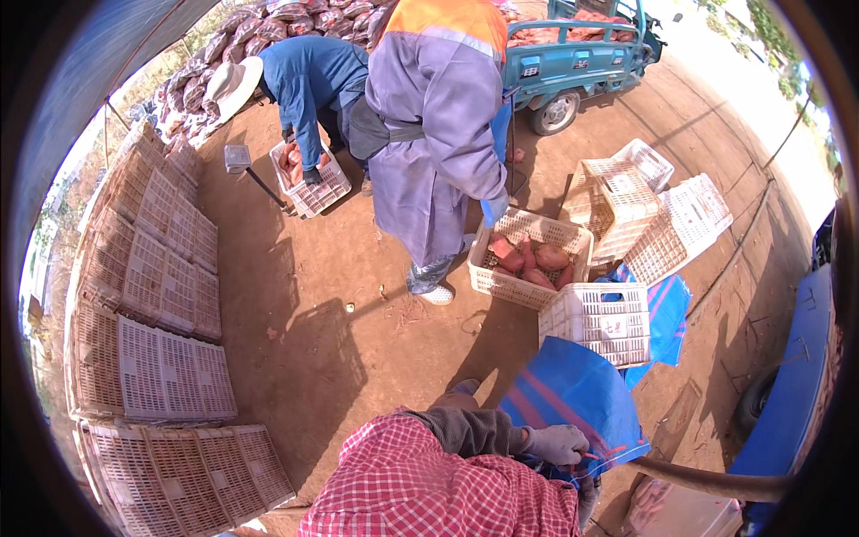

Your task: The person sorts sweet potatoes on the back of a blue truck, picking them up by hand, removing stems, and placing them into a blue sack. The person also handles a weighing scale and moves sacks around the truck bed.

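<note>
At the lower right, my left hand (556,444), in a pale glove, grips the rim of a blue woven sack (570,396) with reddish stripes. The sack flares up and away from me. My right hand (589,495) sits just below, close to the sack's rim and partly hidden by my checked sleeve; its fingers cannot be made out. Beyond the sack stands a white plastic crate (594,321) with writing on it. Behind that, another crate (513,290) holds several large sweet potatoes (551,256).
A co-worker in a purple coat (429,134) stands by the sweet potato crate. Another person (312,74) bends over a crate on a platform scale (237,159). Stacked crates (161,382) line the left. A blue cargo tricycle (570,67) stands behind. A brown bar (711,478) juts out at right.
</note>
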A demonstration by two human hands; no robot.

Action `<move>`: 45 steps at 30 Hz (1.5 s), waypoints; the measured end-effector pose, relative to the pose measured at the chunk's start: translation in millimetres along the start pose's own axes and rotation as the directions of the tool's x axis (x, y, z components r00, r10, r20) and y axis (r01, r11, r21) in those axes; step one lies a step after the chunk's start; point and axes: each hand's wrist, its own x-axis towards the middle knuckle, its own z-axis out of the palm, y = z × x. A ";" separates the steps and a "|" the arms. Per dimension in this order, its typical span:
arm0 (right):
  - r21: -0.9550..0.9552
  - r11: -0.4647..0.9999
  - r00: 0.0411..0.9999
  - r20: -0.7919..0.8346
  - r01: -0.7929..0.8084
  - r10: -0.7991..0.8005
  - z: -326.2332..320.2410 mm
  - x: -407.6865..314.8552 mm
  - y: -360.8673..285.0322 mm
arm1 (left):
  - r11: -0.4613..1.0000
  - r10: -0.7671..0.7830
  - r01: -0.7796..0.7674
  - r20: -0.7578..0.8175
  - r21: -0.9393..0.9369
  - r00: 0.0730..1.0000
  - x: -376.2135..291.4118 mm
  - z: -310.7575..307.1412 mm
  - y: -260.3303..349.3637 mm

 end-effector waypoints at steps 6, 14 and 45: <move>0.022 0.998 0.994 -0.088 0.060 -0.058 3.4 -15.7 4.4 | 0.996 0.066 -0.069 0.060 0.057 0.996 3.3 -3.9 13.5; 0.056 0.986 0.972 -0.182 0.160 -0.147 31.8 -21.4 19.2 | 0.981 0.187 -0.191 0.090 0.035 0.978 -5.8 -30.1 1.9; 0.162 0.799 0.800 -0.300 0.579 -0.519 -52.4 -73.8 43.7 | 1.000 -0.017 0.012 -0.418 -0.016 0.908 -20.9 -194.0 -87.5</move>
